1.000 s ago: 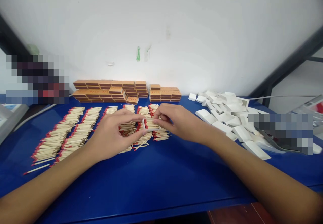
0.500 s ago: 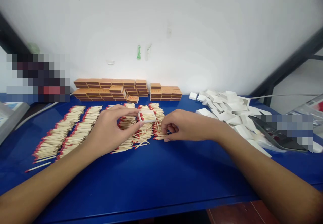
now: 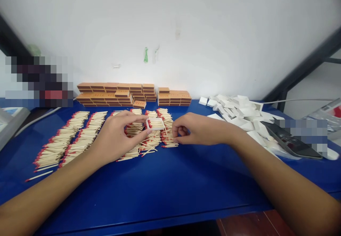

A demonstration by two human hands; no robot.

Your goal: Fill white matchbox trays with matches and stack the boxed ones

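My left hand [image 3: 117, 136] grips a small white matchbox tray [image 3: 157, 127] by its left end, between thumb and fingers. Inside the tray lie several red-tipped matches [image 3: 154, 123]. The tray is held above the rows of loose matches. At the right side of the rightmost match row [image 3: 167, 131], my right hand [image 3: 190, 129] has its fingers curled and thumb drawn in, by the match ends. What those fingertips hold, if anything, is hidden.
Orange-and-brown matchboxes [image 3: 106, 97] stand stacked along the wall. More match rows [image 3: 58, 140] lie on the left of the blue table [image 3: 149, 193]. A heap of white trays [image 3: 239, 111] and a dark phone [image 3: 290, 140] are at right.
My right hand has shifted slightly up, away from the front matches of the right row. My left hand and the tray stay nearly in place.
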